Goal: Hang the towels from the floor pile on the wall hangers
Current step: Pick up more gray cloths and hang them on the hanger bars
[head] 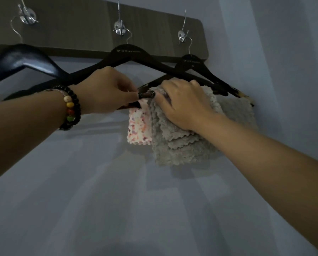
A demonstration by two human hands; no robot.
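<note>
Three black hangers hang from chrome hooks on a brown wall board (pixel 80 24). The middle hanger (pixel 128 54) crosses in front of the right hanger (pixel 191 60). A grey towel (pixel 182 146) is draped over a lower bar, folded in layers, and a white speckled towel (pixel 138 126) hangs just left of it. More grey towel (pixel 235 113) hangs behind at the right. My left hand (pixel 108 89), with a beaded bracelet at the wrist, pinches the bar beside the speckled towel. My right hand (pixel 180 102) grips the top of the grey towel on the bar.
The left hanger (pixel 23 61) hangs bare from its hook (pixel 27 16). A pale wall (pixel 154 200) fills the view below the towels, and a corner with a side wall (pixel 292 71) stands at the right.
</note>
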